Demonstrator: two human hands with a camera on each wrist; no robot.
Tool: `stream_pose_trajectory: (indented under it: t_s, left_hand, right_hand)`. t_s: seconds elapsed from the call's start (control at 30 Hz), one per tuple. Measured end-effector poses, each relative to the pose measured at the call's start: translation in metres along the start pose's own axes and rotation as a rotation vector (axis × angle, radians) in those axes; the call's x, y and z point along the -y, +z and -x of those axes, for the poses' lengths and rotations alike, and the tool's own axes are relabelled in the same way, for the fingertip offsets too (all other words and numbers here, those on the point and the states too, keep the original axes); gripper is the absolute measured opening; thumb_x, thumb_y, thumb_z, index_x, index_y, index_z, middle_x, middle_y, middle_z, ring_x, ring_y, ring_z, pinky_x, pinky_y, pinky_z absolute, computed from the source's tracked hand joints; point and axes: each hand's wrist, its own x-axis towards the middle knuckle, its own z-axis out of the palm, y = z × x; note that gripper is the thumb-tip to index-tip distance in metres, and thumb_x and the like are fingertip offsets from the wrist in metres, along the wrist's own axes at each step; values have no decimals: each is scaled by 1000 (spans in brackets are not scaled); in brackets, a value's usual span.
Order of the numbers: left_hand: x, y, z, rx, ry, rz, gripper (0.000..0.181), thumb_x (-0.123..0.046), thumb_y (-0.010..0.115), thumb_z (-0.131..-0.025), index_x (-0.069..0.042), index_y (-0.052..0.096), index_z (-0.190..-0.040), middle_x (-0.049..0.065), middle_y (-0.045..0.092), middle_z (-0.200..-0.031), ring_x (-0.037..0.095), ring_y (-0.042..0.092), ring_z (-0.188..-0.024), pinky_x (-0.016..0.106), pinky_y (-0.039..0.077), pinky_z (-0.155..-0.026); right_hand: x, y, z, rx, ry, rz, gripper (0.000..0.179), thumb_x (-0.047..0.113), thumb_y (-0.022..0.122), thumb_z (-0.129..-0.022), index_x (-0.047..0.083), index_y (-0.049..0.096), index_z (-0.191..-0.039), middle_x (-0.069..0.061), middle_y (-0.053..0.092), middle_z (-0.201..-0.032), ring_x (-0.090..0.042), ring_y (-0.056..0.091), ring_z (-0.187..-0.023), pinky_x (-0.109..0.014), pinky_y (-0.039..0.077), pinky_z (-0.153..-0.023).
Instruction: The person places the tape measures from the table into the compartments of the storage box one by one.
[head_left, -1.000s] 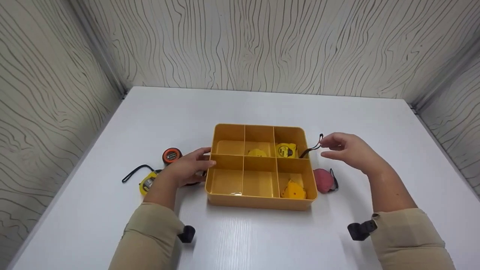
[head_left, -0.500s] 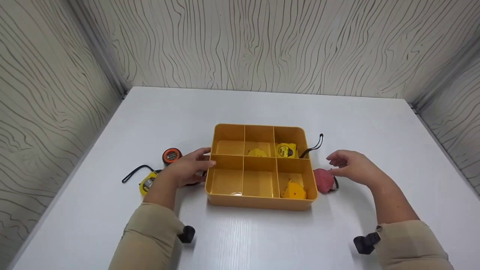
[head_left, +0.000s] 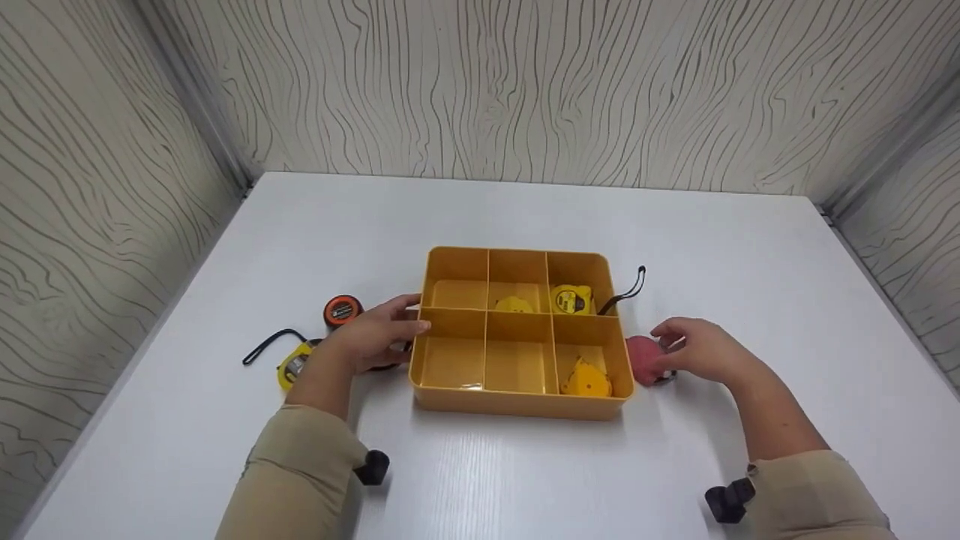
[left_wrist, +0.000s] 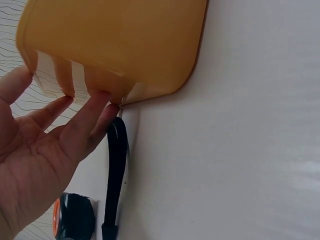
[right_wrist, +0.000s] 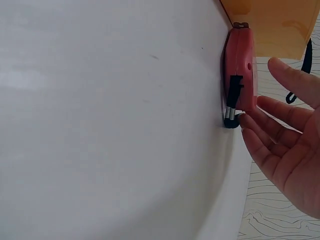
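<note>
A six-compartment amber organizer box (head_left: 517,405) sits mid-table. My left hand (head_left: 375,334) rests on its left side, fingers extended against the outer wall (left_wrist: 120,45) and thumb at the rim. To the right of the box lies a pink tape measure (head_left: 642,360) with a black strap (right_wrist: 234,90). My right hand (head_left: 701,349) is at this tape measure, its fingertips right at the edge and the thumb apart above it in the right wrist view. Inside the box are yellow tape measures: one (head_left: 572,299) back right, one (head_left: 514,304) back middle, one (head_left: 588,379) front right.
Left of the box lie an orange-and-black tape measure (head_left: 343,310) and a yellow one (head_left: 294,366), partly hidden by my left arm. A black strap (left_wrist: 116,165) runs beneath the left hand. Another strap (head_left: 634,289) hangs over the box's right rim. Patterned panels enclose the table.
My right hand has left the strap at the box's right rim and come down toward me to the pink tape measure. The left hand and box have stayed in place.
</note>
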Motion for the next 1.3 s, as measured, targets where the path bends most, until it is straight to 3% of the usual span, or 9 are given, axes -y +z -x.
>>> stream_pose_trajectory:
  t_s: [0.17, 0.43, 0.8, 1.13, 1.3]
  left_hand:
    - [1, 0, 0, -6, 2, 0, 66, -27, 69, -81, -30, 37, -139, 0, 43, -135, 21, 47, -118, 44, 43, -95]
    - [1, 0, -1, -17, 2, 2, 64, -27, 69, -81, -31, 38, -138, -1, 44, -134, 20, 49, -117, 43, 44, -94]
    - [0, 1, 0, -10, 7, 17, 65, -25, 68, -82, -28, 38, -139, 1, 45, -132, 20, 50, -116, 42, 45, -92]
    - [0, 0, -1, -5, 5, 23, 63, -24, 68, -83, -30, 38, -138, -1, 45, -132, 21, 50, -116, 41, 45, -92]
    - [1, 0, -1, -6, 5, 26, 64, -25, 68, -83, -29, 38, -138, 0, 46, -132, 22, 50, -115, 39, 47, -90]
  right_hand:
    - [-4, 6, -1, 18, 17, -17, 66, 39, 77, -69, 3, 53, -119, -11, 57, -105, -23, 52, -92, -36, 49, -77]
    - [-10, 13, -2, -12, -39, -24, 70, 35, 81, -64, 2, 50, -118, -10, 55, -104, -23, 50, -92, -35, 48, -78]
    - [-17, 17, -3, -46, -25, -25, 57, 30, 78, -70, 2, 51, -112, -8, 55, -99, -22, 49, -90, -34, 48, -79]
    - [-20, 20, -4, -78, -1, -92, 59, 31, 77, -72, 5, 49, -117, -9, 52, -101, -23, 45, -92, -30, 46, -78]
    - [-19, 24, -6, -109, 9, -71, 66, 38, 79, -68, 6, 49, -117, -9, 50, -103, -24, 44, -94, -31, 46, -78]
